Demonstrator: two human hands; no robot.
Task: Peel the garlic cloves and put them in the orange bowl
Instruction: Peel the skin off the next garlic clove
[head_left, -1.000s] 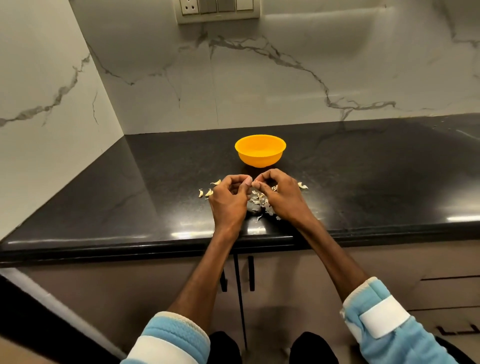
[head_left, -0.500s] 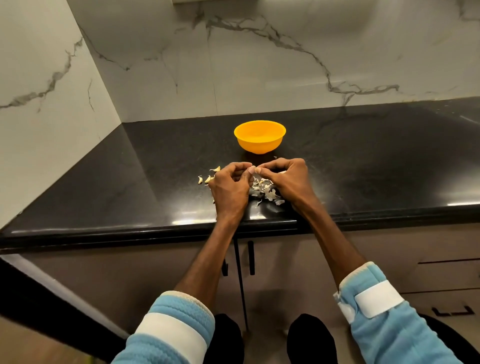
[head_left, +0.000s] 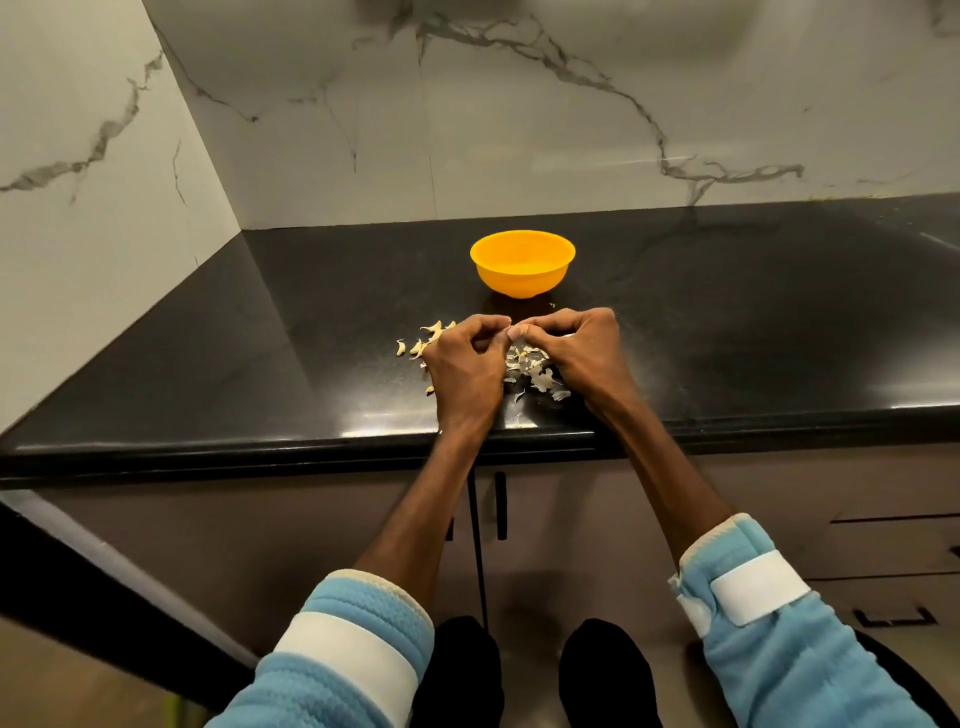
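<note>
Looks like peeling is mid-way: left hand (head_left: 462, 364) and right hand (head_left: 582, 358) are both curled, fingertips pinched on a garlic clove that's mostly hidden, with skins (head_left: 532, 370) scattered beneath them. Once it's stripped, the clove probably needs to be carried to the orange bowl (head_left: 522, 280), set just beyond the fingertips.

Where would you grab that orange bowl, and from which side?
By the rim, pinched from above on its right. The orange bowl stands upright and open, its wall curves in to a small base, and the left hand and right hand crowd its near side.
</note>
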